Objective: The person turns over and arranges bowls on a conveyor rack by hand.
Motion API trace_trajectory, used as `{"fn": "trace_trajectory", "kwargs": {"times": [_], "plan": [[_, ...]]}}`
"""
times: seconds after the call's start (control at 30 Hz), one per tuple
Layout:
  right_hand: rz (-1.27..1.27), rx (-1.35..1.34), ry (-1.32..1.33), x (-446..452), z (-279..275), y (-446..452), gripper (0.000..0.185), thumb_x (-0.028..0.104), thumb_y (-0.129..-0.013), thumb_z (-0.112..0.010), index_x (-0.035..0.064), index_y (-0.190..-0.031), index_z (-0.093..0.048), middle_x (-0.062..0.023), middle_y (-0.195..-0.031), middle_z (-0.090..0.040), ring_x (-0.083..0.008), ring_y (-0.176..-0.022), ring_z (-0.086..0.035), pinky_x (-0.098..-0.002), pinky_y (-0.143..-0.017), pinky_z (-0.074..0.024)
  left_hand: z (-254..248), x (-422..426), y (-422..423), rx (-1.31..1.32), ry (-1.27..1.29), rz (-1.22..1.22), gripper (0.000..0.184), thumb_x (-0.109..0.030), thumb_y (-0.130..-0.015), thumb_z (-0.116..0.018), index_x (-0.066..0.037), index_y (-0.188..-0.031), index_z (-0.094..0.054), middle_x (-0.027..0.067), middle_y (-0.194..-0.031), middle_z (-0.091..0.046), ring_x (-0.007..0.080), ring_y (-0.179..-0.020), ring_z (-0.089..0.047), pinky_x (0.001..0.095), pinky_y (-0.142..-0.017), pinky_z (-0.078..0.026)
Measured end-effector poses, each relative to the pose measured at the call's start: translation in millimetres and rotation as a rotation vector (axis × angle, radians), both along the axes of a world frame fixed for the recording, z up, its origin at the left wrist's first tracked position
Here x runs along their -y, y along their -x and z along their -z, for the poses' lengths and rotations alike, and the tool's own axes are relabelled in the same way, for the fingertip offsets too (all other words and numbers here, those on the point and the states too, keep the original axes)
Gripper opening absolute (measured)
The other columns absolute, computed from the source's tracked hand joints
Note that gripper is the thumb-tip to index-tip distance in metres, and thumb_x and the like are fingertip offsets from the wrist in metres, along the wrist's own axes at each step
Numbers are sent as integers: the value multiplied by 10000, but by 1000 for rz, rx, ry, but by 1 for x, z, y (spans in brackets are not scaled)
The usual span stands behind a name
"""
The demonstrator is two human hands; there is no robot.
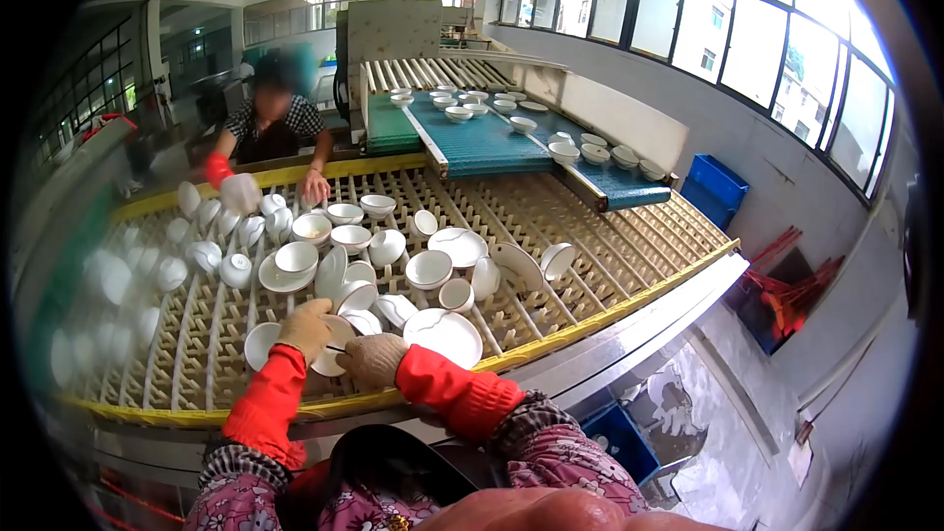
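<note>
My left hand (307,327), in a tan work glove with a red sleeve cover, has its fingers closed at the rim of a white bowl (329,362). Across from it, my gloved right hand (374,361) is curled against the same bowl's other side. A thin dark line shows between the hands; whether it is the rim or a tool I cannot tell. Beside my left hand lies another white bowl (261,345). A round white plate (442,336) rests by my right hand. Farther on, stacked bowls (296,258) and tipped-over dishes (356,270) cover the slatted conveyor.
The slatted conveyor (629,275) has yellow edging. Behind it a green belt (482,146) carries several bowls. Opposite me, a co-worker's gloved hand (240,194) and bare hand (315,187) are among the dishes. Blue crates (715,189) stand at right.
</note>
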State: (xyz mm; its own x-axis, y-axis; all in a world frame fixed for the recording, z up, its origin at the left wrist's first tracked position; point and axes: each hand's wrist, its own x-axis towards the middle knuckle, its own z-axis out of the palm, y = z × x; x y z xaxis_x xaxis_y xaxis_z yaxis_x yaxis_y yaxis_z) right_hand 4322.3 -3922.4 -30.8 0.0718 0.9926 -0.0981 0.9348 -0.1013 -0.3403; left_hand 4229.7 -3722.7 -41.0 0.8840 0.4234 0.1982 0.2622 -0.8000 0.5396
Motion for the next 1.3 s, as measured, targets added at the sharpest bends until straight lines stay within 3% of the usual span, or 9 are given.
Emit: {"fn": "trace_trajectory", "kwargs": {"times": [0.07, 0.1, 0.33, 0.4, 0.6, 0.77, 0.9, 0.97, 1.3], "plan": [[-3, 212, -233, 15, -7, -3, 375, 395, -1062, -674, 76, -1241, -753, -175, -1049, -800, -382, -998, -801, -507, -817, -622, 25, -39, -5, 228, 24, -117, 369, -53, -978, -681, -14, -1332, -779, 211, -1259, -823, 342, -1225, -771, 387, -1065, -574], [421, -246, -91, 22, -38, 4, 431, 454, -1106, -639, 66, -1233, -775, -168, -1032, -820, -335, -952, -813, -472, -801, -619, 34, -59, -6, 348, 134, -185, 420, -5, -976, -643, -23, -1369, -789, 191, -1292, -831, 277, -1265, -769, 358, -1109, -559], [395, -1124, -785, 50, -60, -3, 448, 372, -1137, -646, 8, -1373, -758, -185, -1084, -798, -248, -996, -812, -404, -869, -631, -19, -38, 3, 733, 436, -458, 521, 44, -979, -611, 1, -1485, -729, 153, -1435, -781, 286, -1328, -729, 366, -1161, -536], [287, -923, -803, 48, -48, -20, 429, 290, -1133, -645, -18, -1417, -733, -159, -1156, -793, -227, -1080, -800, -353, -960, -623, -26, -17, -3, 820, 436, -498, 516, 47, -985, -604, 5, -1484, -729, 154, -1441, -775, 280, -1347, -718, 361, -1175, -526], [457, -631, -917, 30, -20, -32, 679, 275, -1012, -797, -46, -1578, -601, -246, -1431, -749, -374, -1324, -716, -487, -1162, -531, -43, 40, -14, 909, 253, -221, 559, 75, -1018, -576, 6, -1568, -654, 216, -1479, -730, 310, -1309, -741, 408, -1148, -574], [480, -1392, -452, 41, -25, -30, 508, 172, -926, -838, -32, -1360, -671, -92, -1322, -749, -219, -1155, -717, -344, -960, -602, -76, 125, -11, 724, -274, 298, 574, 20, -965, -697, 54, -1534, -623, 309, -1318, -734, 463, -1200, -748, 468, -1040, -639], [30, -16, -829, 37, 25, -59, 490, 225, -942, -825, 76, -1383, -674, -99, -1337, -725, -290, -1269, -672, -424, -1097, -551, -86, 153, -12, 772, -405, 314, 624, -37, -847, -784, 69, -1449, -657, 300, -1219, -732, 533, -1154, -707, 579, -1107, -563], [159, -359, -734, 28, 37, -59, 470, 203, -915, -805, 113, -1361, -688, -137, -1336, -719, -332, -1277, -663, -424, -1119, -536, -92, 161, -13, 706, -330, 332, 617, -56, -840, -790, 70, -1432, -671, 297, -1245, -736, 517, -1178, -711, 592, -1156, -537], [152, -73, -891, 45, 54, -82, 494, 278, -938, -830, 97, -1371, -675, -154, -1359, -705, -351, -1284, -670, -442, -1062, -556, -84, 178, -36, 738, -408, 367, 517, -127, -905, -730, 94, -1371, -696, 295, -1259, -737, 517, -1185, -714, 593, -1218, -510]]}}
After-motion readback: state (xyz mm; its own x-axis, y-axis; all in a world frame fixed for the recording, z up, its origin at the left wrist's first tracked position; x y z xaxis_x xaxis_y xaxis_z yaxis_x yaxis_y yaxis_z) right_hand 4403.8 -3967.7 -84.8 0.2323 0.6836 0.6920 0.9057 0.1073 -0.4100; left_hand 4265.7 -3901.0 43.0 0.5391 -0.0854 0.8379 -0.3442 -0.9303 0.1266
